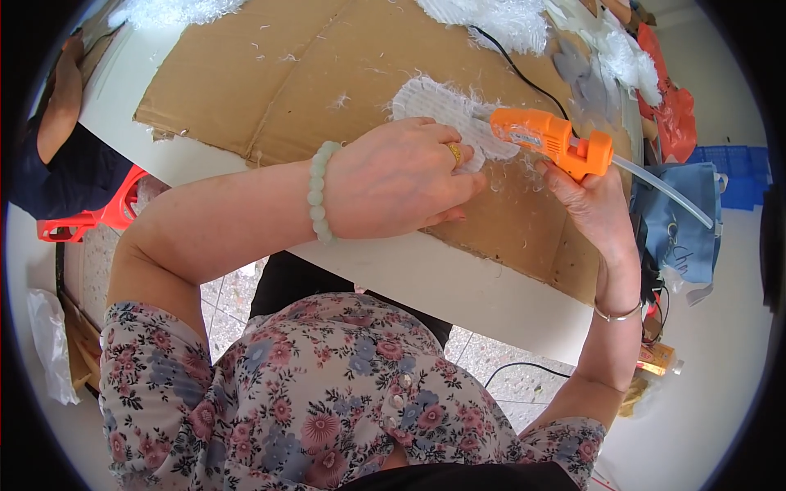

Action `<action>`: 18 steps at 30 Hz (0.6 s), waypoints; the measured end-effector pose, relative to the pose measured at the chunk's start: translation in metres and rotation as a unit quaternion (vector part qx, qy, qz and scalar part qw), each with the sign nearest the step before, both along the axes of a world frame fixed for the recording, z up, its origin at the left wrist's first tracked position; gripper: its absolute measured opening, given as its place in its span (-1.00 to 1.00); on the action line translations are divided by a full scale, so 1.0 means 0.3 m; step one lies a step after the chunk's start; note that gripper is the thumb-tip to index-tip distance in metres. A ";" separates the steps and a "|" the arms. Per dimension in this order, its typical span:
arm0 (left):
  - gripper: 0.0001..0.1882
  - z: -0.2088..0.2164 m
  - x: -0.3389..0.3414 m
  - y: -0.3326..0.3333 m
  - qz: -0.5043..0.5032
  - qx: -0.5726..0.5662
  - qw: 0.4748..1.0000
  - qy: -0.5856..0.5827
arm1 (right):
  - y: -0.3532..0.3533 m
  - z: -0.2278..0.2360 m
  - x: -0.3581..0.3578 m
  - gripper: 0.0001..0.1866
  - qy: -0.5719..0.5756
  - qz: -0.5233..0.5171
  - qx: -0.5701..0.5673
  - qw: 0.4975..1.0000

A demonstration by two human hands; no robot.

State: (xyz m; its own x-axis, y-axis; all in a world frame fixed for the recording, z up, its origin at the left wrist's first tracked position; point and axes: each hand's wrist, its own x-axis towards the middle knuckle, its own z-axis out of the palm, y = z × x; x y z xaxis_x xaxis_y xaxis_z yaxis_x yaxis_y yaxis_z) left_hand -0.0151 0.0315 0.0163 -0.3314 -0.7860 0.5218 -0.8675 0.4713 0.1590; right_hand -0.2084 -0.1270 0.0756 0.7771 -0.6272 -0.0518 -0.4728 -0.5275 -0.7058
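An orange hot glue gun (536, 135) with a clear glue stick (663, 192) jutting from its back is gripped in my right hand (598, 204). Its nozzle points left, over a white fabric piece (442, 114) with faint lines and frayed, stringy edges. My left hand (401, 176) lies across the near side of that piece, fingers bent and closed on its edge; the fingertips are partly hidden. Beneath both hands spreads a brown cardboard sheet (319, 90) dotted with loose white threads.
Fluffy white fringe (491, 20) is heaped at the far side, with more (626, 61) at the far right. A black cord (524, 69) crosses the cardboard. Blue bag (679, 221) and red plastic bag (675, 114) hang at right. Another person's arm (61, 106) shows at far left, above a red stool (102, 209).
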 end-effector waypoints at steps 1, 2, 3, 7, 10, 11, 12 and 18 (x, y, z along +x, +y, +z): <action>-0.72 -0.002 0.001 0.000 0.000 -0.007 1.000 0.001 | 0.002 -0.001 0.004 -0.78 -0.006 0.002 -0.004 1.000; -0.72 -0.003 0.001 0.000 0.001 -0.007 1.000 0.001 | 0.003 -0.002 0.009 -0.78 -0.006 0.003 -0.004 1.000; -0.72 -0.003 0.002 0.000 0.002 -0.005 1.000 -0.001 | 0.004 -0.002 0.014 -0.78 -0.006 0.004 0.002 1.000; -0.72 -0.005 0.005 -0.004 0.000 -0.004 1.000 -0.001 | 0.004 0.001 0.028 -0.77 0.019 0.004 -0.002 1.000; -0.72 -0.010 0.006 -0.005 -0.001 -0.006 1.000 0.001 | 0.020 0.014 0.052 -0.78 0.034 0.002 -0.007 0.999; -0.72 -0.012 0.007 -0.005 0.001 -0.006 1.000 0.001 | 0.019 0.013 0.057 -0.78 0.034 0.003 -0.007 0.999; -0.72 -0.013 0.007 -0.005 0.000 -0.006 1.000 0.001 | 0.016 0.011 0.063 -0.77 0.047 0.006 -0.021 0.999; -0.68 0.000 0.006 -0.001 -0.005 0.043 0.999 0.004 | 0.012 0.016 0.088 -0.77 0.074 0.022 -0.053 0.996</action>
State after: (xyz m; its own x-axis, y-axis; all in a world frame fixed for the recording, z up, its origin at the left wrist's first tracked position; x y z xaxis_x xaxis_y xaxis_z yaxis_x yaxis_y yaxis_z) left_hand -0.0134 0.0312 0.0162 -0.3363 -0.8249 0.4544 -0.8612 0.4646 0.2060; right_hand -0.1819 -0.1233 0.0803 0.7926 -0.6009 -0.1033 -0.5422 -0.6171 -0.5703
